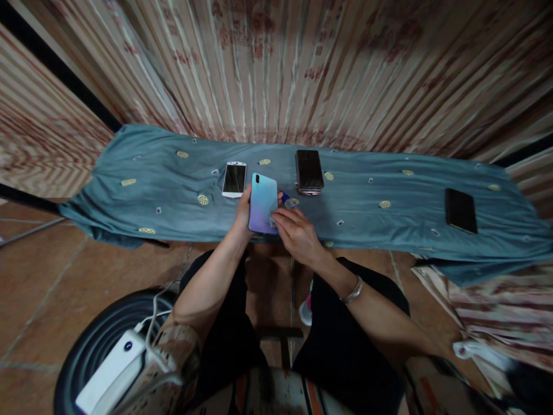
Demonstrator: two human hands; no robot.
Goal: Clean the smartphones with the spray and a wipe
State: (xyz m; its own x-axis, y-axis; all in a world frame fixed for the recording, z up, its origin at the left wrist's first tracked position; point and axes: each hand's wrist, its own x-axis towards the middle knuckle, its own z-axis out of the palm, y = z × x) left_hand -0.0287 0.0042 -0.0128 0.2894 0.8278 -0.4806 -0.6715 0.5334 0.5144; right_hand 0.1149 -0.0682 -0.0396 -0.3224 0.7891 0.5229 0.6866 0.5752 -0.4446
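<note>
Phone [262, 203]: lying back-up over the near edge of the blue cloth [129, 202]; glossy, rigid, likely slippery and fragile.
Left hand [242, 216]: clamping its left edge.
Right hand [296, 233]: fingertips pinching at its lower right corner, the safest hold.
Neighbours: white phone [234, 178], dark stacked phones [309, 171] lying beyond.

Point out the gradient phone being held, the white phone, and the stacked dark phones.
gradient phone [261, 199], head view, middle of its back cover
white phone [234, 178], head view, centre of its dark screen
stacked dark phones [309, 169], head view, top phone's screen
</note>
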